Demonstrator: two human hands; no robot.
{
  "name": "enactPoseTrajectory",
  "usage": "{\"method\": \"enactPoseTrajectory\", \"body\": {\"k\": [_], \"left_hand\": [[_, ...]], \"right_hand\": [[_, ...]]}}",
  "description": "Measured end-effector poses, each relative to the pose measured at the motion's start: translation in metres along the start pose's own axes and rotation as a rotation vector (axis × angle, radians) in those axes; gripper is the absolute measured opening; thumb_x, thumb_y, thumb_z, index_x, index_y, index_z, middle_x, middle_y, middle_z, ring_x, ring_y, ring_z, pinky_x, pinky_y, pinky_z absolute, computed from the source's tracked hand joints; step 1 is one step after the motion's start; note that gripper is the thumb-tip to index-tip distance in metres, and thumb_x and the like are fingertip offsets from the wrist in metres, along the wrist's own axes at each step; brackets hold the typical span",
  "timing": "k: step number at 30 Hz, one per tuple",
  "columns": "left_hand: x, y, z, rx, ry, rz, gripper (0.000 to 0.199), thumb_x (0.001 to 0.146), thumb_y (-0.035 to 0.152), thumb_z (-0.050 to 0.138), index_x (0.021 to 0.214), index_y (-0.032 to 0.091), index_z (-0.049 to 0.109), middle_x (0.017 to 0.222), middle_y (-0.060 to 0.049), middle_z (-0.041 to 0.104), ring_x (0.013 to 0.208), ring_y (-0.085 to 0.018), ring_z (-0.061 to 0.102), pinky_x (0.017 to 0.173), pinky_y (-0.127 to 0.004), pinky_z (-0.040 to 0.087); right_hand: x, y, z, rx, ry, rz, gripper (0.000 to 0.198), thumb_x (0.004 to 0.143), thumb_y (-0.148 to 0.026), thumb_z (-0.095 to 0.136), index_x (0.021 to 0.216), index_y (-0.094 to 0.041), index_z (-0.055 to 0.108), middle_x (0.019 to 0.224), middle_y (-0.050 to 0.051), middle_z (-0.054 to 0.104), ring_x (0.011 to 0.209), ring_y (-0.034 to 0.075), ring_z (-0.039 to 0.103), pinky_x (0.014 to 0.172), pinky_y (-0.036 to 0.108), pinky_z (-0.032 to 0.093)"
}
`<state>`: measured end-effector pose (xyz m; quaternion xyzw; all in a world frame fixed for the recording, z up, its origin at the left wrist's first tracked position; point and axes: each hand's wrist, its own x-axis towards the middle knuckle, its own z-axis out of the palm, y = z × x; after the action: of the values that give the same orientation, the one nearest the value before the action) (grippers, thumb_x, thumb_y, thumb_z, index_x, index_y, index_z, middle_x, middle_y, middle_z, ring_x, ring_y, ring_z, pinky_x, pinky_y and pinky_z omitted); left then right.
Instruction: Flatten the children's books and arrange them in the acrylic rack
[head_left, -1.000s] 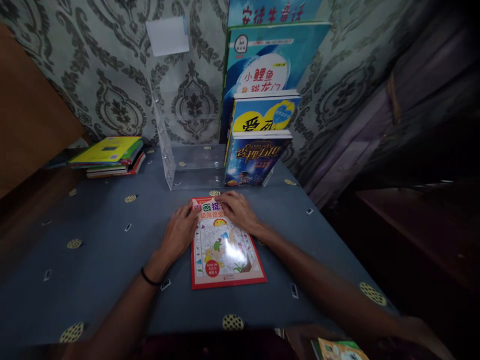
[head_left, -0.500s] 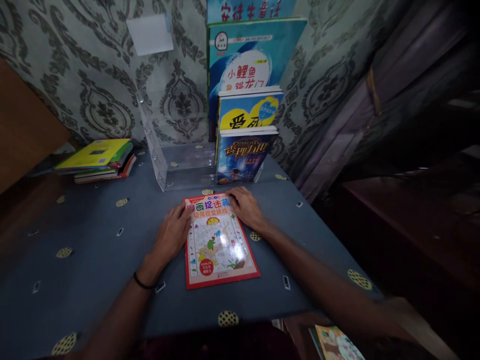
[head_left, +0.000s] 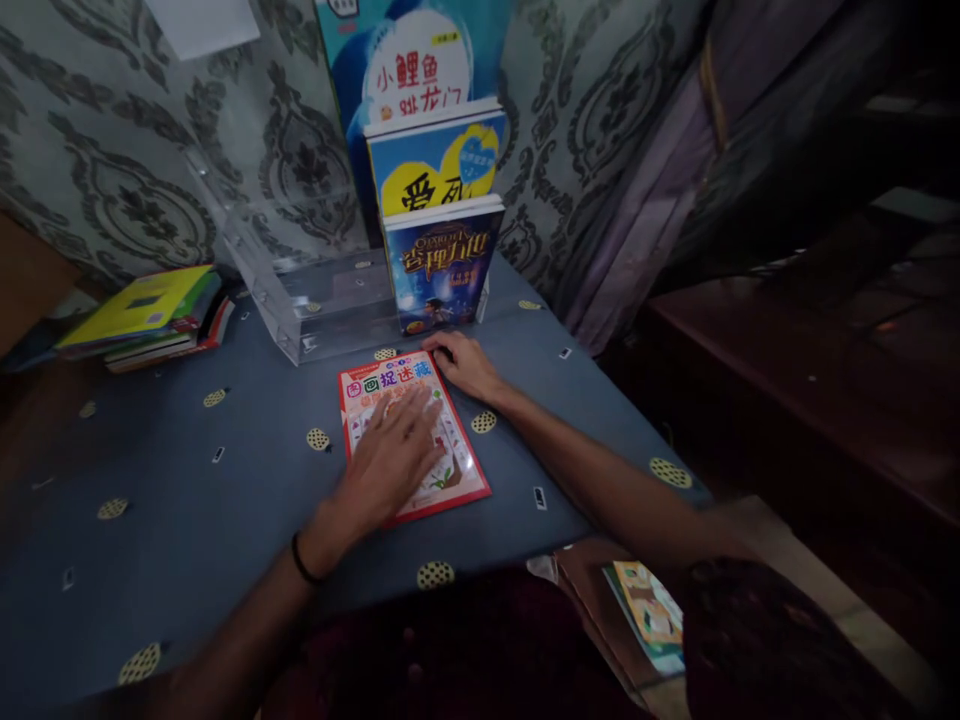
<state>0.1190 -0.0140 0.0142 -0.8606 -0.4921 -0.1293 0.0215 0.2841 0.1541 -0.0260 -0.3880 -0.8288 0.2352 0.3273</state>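
Observation:
A thin red-bordered picture book [head_left: 465, 470] lies flat on the table, its cover facing up. Across the middle of that cover rests my left hand [head_left: 397, 445], palm down with fingers stretched out, hiding part of the drawing. A black band circles the left wrist. My right hand [head_left: 465, 365] is at the book's top right corner, its fingers bent around the corner. Just behind the book stands a clear plastic rack [head_left: 337, 335]. Upright at its right side are a dark blue book [head_left: 442, 265], a blue and yellow book [head_left: 397, 165] and a tall teal book [head_left: 345, 70].
A stack of books [head_left: 142, 310] with a yellow one on top lies at the table's left rear. The blue tablecloth [head_left: 255, 520] has pineapple prints. Below the right front edge, more books [head_left: 649, 610] sit in a brown box [head_left: 592, 610]. A curtain [head_left: 637, 200] hangs at right.
My left hand has moved from the book's left edge onto the middle of its cover. My right hand stays at the top right corner. The view has tilted down and turned right.

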Motion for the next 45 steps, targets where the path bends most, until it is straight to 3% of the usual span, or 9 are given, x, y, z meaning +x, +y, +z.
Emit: {"method": "enactPoseTrajectory", "body": {"k": [8,15,18,21,26,33,37,40,45], "left_hand": [[-0.008,0.047,0.015,-0.018,-0.194,0.258,0.062,0.106,0.053,0.029,0.153,0.014,0.037,0.163,-0.01,0.037,0.154,-0.021,0.026,0.127,-0.047,0.022],[-0.015,0.047,0.01,-0.186,-0.092,0.229,0.053,0.106,0.048,0.036,0.149,0.017,0.044,0.16,-0.009,0.043,0.152,-0.018,0.031,0.127,-0.044,0.025],[-0.024,0.029,0.007,-0.242,0.057,0.076,0.043,0.107,0.036,0.032,0.143,0.019,0.05,0.156,-0.011,0.048,0.148,-0.019,0.039,0.125,-0.045,0.031],[-0.038,-0.005,0.013,-0.19,0.225,-0.269,0.045,0.105,0.037,0.037,0.142,0.016,0.05,0.156,-0.018,0.046,0.149,-0.03,0.038,0.12,-0.054,0.036],[-0.055,-0.045,0.025,-0.248,0.209,-0.543,0.056,0.101,0.044,0.042,0.146,0.011,0.044,0.153,-0.024,0.047,0.15,-0.039,0.032,0.117,-0.063,0.032],[-0.046,-0.043,0.014,-0.801,0.383,-0.649,0.053,0.096,0.044,0.052,0.143,0.019,0.048,0.148,-0.015,0.055,0.139,-0.03,0.049,0.118,-0.049,0.037],[-0.039,-0.041,0.011,-1.292,0.569,-0.891,0.062,0.084,0.041,0.069,0.139,0.021,0.048,0.143,-0.015,0.059,0.128,-0.029,0.06,0.106,-0.042,0.05],[-0.029,-0.035,0.015,-1.626,0.646,-1.035,0.061,0.076,0.037,0.078,0.129,0.018,0.055,0.122,-0.015,0.072,0.11,-0.031,0.071,0.094,-0.042,0.058],[-0.012,-0.024,0.016,-1.907,0.631,-1.055,0.034,0.073,0.028,0.082,0.099,0.015,0.065,0.092,-0.012,0.079,0.089,-0.031,0.077,0.082,-0.043,0.063]], "right_hand": [[0.0,-0.003,0.0,0.001,-0.006,0.003,0.034,0.087,-0.009,0.049,0.111,-0.015,0.071,0.107,0.008,0.076,0.102,0.022,0.065,0.094,0.035,0.048],[-0.001,-0.007,-0.001,-0.068,-0.027,0.017,0.033,0.088,-0.01,0.049,0.113,-0.014,0.071,0.11,0.011,0.075,0.104,0.024,0.065,0.095,0.037,0.049],[-0.006,-0.014,-0.003,-0.097,-0.064,0.021,0.034,0.091,-0.014,0.049,0.118,-0.015,0.069,0.114,0.011,0.074,0.109,0.025,0.065,0.098,0.04,0.049],[-0.018,-0.025,-0.002,-0.108,-0.08,0.028,0.038,0.094,-0.018,0.048,0.127,-0.016,0.065,0.129,0.013,0.069,0.121,0.026,0.061,0.106,0.042,0.045],[-0.047,-0.052,0.011,-0.154,-0.105,0.061,0.047,0.099,-0.027,0.044,0.143,-0.014,0.052,0.155,0.019,0.046,0.144,0.031,0.042,0.113,0.049,0.04],[-0.06,-0.063,0.027,-0.231,-0.127,0.031,0.049,0.098,-0.033,0.048,0.144,-0.015,0.052,0.16,0.021,0.037,0.15,0.037,0.032,0.12,0.057,0.029],[-0.061,-0.055,0.027,-0.175,-0.069,0.0,0.049,0.099,-0.033,0.047,0.144,-0.017,0.051,0.159,0.019,0.04,0.15,0.036,0.032,0.119,0.058,0.032],[-0.062,-0.049,0.03,-0.122,-0.052,-0.007,0.048,0.099,-0.037,0.047,0.142,-0.016,0.054,0.159,0.019,0.041,0.149,0.034,0.035,0.119,0.055,0.034],[-0.06,-0.045,0.035,0.027,0.023,0.025,0.048,0.099,-0.042,0.046,0.14,-0.019,0.056,0.16,0.016,0.041,0.148,0.032,0.037,0.12,0.056,0.034]]}}
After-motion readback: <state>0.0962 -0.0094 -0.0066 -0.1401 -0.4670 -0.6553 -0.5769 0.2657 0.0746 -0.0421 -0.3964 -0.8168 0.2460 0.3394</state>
